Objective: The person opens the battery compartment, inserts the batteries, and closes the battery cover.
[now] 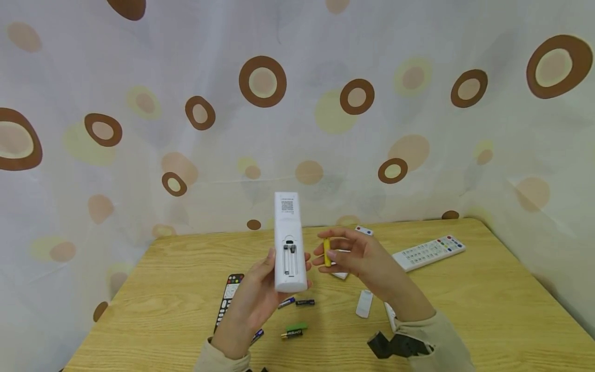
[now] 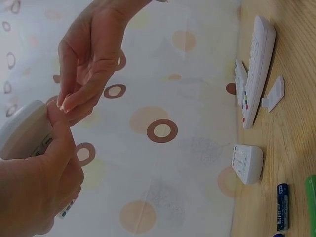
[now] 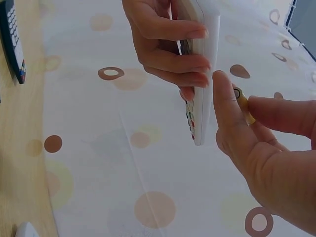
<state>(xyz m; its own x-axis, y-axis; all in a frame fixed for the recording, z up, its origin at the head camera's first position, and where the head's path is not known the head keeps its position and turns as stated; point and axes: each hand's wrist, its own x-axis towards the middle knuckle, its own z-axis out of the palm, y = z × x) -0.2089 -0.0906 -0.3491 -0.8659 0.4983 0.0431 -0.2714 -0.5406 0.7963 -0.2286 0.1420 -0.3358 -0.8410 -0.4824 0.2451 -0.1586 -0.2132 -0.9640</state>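
Observation:
My left hand [image 1: 255,294] grips a white remote control [image 1: 288,217] raised over the table, its back turned toward the head camera. The battery compartment [image 1: 290,260] lies uncovered, with bare slots and metal contacts showing. Just right of the remote, my right hand [image 1: 358,256] pinches a yellow battery [image 1: 327,252] upright between thumb and fingers. In the right wrist view the battery [image 3: 243,104] shows one end, and the fingertips are close to the remote's back [image 3: 211,59]. Left-hand fingers [image 3: 173,61] wrap round the button side.
On the wooden table [image 1: 181,289] lie a black remote [image 1: 228,294], a white remote [image 1: 429,253] at right and a small white cover [image 1: 364,304]. Several loose batteries lie below the hands, among them a dark one [image 1: 304,303] and a green one [image 1: 296,326]. A patterned curtain [image 1: 297,129] hangs behind.

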